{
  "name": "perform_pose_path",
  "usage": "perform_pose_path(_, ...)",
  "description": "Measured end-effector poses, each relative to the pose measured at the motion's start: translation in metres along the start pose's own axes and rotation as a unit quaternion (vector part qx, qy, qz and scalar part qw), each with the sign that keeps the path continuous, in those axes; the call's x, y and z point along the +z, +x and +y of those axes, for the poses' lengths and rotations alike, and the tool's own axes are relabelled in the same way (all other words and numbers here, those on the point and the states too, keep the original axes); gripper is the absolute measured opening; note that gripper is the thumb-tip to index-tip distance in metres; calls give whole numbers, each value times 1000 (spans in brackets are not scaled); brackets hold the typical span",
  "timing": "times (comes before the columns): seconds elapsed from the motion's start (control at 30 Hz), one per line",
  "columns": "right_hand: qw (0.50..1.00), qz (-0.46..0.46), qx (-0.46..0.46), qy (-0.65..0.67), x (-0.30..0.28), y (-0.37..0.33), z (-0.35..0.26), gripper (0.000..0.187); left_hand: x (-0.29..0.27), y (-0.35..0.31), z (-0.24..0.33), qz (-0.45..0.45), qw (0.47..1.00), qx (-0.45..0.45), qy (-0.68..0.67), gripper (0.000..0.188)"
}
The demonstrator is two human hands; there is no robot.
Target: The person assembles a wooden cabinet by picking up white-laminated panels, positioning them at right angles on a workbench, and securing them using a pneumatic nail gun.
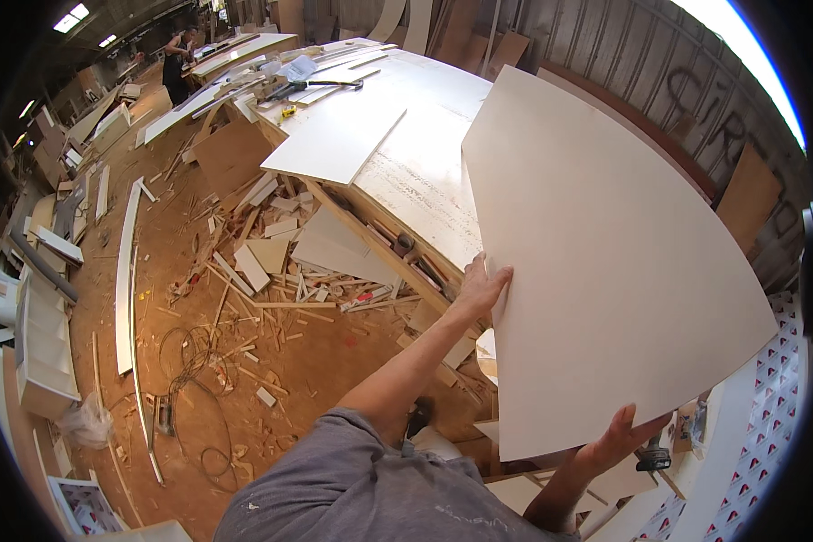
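A large white board [614, 262] with one curved edge is held up, tilted, over the right part of the workbench. My left hand [483, 287] grips its left edge, thumb on the white face and fingers out of sight behind it. At the lower edge my right hand [616, 441] holds the board from beneath, its thumb up against the face and its other fingers partly hidden. A smaller white panel [339, 144] lies on the workbench [425, 194] and juts past its left edge. Behind it rest a black-handled hammer [321, 86] and a yellow tape measure [288, 111].
Wood offcuts [271, 253] are heaped on the floor left of the bench. Tangled cable [194, 379] and long white strips [126, 280] lie farther left. A cordless drill [653, 459] sits near my right hand. Another person [177, 63] stands at a far bench. Corrugated wall rises at right.
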State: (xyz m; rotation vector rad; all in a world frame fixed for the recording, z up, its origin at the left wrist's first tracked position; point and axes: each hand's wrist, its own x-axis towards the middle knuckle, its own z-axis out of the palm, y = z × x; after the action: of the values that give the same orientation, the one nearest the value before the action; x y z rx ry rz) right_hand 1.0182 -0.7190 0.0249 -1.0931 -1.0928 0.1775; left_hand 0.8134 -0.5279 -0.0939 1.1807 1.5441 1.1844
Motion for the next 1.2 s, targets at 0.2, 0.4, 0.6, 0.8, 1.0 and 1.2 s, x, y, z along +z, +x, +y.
perform_pose_path(0.2, 976, -80, 43, 199, 116, -5, 14, 68, -66, -65, 194, -171, 915, 356, 80, 86)
perform_pose_path(0.4, 956, -160, -69, 235, 210, 9, 35, 67, -66, -62, 219, -6, 891, 414, 189, 101)
perform_pose_path(0.6, 872, -349, -200, 278, 291, 4, 39, 65, -133, -34, 186, 177, 955, 235, -41, 56)
perform_pose_path(0.8, 817, -513, -33, 262, 373, 20, 62, 64, -228, -21, 116, 241, 945, 217, -50, 42)
perform_pose_path(1.0, 894, -395, -199, 72, 515, 78, 45, 74, -324, -24, 62, 185, 962, 201, -29, 50)
perform_pose_path(1.2, 836, -440, -293, -147, 639, 91, 14, 77, -424, -9, 44, 115, 981, 141, -68, 66)
